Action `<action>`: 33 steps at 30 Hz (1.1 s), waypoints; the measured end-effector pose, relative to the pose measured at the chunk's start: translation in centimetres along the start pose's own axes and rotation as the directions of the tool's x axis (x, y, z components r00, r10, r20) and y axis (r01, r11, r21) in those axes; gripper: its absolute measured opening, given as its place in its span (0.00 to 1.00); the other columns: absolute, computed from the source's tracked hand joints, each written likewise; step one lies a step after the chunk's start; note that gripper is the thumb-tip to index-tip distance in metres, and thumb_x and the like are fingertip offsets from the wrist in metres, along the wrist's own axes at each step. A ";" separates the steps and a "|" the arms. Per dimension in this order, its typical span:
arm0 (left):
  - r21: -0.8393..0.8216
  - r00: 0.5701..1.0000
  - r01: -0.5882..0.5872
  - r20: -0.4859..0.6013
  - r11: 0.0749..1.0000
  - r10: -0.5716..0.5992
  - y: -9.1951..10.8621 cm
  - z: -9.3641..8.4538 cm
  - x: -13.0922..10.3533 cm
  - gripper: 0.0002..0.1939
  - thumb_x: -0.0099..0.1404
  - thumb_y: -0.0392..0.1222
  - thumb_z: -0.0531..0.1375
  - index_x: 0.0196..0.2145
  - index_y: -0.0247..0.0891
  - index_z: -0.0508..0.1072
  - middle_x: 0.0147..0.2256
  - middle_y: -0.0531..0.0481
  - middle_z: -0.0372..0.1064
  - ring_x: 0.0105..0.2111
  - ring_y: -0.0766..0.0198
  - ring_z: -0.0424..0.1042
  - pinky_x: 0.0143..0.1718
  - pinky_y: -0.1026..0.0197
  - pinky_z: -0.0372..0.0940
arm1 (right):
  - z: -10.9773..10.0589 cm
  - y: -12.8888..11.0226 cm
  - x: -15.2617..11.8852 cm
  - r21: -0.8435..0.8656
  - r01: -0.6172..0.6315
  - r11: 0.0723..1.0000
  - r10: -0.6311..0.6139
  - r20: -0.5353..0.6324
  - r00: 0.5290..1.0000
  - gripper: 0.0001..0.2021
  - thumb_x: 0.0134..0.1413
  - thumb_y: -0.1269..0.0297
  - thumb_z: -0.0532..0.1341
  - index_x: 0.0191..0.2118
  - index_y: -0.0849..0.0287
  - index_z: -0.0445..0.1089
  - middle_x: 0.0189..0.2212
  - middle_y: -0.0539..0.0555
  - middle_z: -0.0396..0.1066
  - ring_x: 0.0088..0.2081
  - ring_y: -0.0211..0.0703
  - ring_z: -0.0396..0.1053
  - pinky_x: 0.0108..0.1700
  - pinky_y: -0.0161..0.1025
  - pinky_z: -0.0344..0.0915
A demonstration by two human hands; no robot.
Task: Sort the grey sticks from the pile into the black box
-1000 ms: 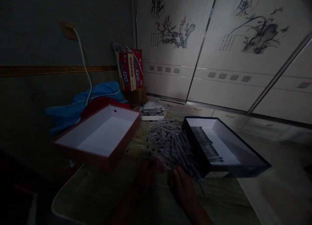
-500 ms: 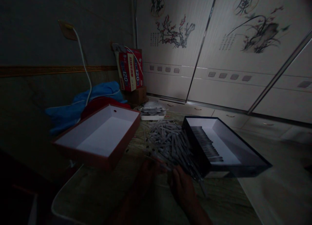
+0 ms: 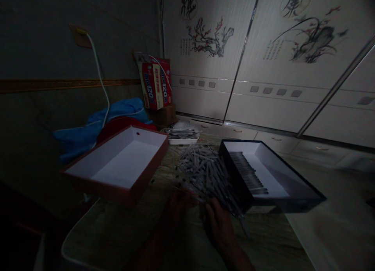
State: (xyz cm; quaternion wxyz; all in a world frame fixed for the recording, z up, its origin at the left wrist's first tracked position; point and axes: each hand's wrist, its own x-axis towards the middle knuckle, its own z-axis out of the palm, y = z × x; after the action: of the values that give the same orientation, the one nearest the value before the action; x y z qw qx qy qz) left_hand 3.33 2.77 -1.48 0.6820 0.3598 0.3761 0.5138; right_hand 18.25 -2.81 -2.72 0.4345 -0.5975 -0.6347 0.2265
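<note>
The light is dim and both hands are partly blurred. My left hand point(image 3: 176, 205) is closed, with a thin, pen-like stick point(image 3: 187, 191) at its fingertips. Close by on the right, my right hand point(image 3: 217, 219) has its fingers curled round the near end of a slim pen-like piece; most of it is hidden. Just beyond the hands lies a loose heap of pale, clear pen barrels point(image 3: 202, 165). To its right, a dark-rimmed box point(image 3: 290, 205) holds a row of slim pens point(image 3: 247, 173) along its left side. Small black bits point(image 3: 152, 181) lie left of the heap.
A reddish box point(image 3: 117, 159) with a white inside stands at the left of the table point(image 3: 111, 236). At the back is a white tray point(image 3: 183, 141) of similar sticks. Behind the left box are blue cloth point(image 3: 125, 108) and a red carton point(image 3: 156, 85).
My hands stay in nearly the same place above the near table. The fingers and the thin piece between them have shifted slightly. Boxes and heap look unchanged.
</note>
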 end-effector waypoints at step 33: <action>0.921 0.879 -0.376 0.319 0.104 0.354 2.7 -0.8 2.0 0.13 0.58 0.33 0.52 0.38 0.37 0.73 0.40 0.44 0.69 0.42 0.56 0.65 0.46 0.54 0.58 | -1.2 1.4 0.9 -0.180 -0.090 0.980 0.024 -0.336 0.941 0.19 0.59 0.53 0.47 0.39 0.61 0.68 0.35 0.60 0.74 0.36 0.46 0.71 0.37 0.39 0.66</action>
State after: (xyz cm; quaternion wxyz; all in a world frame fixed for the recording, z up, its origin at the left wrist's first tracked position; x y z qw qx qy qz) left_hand 1.81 5.42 0.25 0.1597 0.7887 0.5051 0.3119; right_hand 20.10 -1.96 -2.99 0.4687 -0.6845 -0.5536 0.0726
